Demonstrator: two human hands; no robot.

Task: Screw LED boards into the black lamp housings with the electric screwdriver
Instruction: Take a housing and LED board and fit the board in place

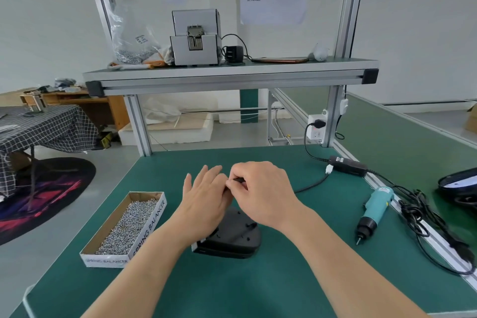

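near the middle of the green tabletop (245, 279) lies a black lamp housing (232, 237), and both hands work at its far end. the left hand (206, 196) lies flat, fingers straight and close together, resting over the far part of the housing. the right hand (260, 193) has thumb and forefinger pinched on the end of a black cable (313, 186), which runs off to the right toward a power adapter (348, 165). no led board shows; if one is seated, the hands and the shell hide it. i read this as a preparing step, sorting the lead at the housing, with the screwing not yet begun. the electric screwdriver (374, 212) lies untouched on the tabletop well to the right, its bit pointing toward the near edge. the next move seems to call for freeing the cable, setting the housing so the board's screw holes face up, taking a screw and reaching right for the driver.

just left of the housing stands an open box of screws (126, 227). the screwdriver's cord (418, 217) lies tangled beside the tool and could snag when it is lifted, and the black cable crosses the path between housing and tool. a second housing (459, 183) sits at the right edge. on the shelf (232, 72) above are a screw feeder (195, 37) and a plastic bag (131, 39).
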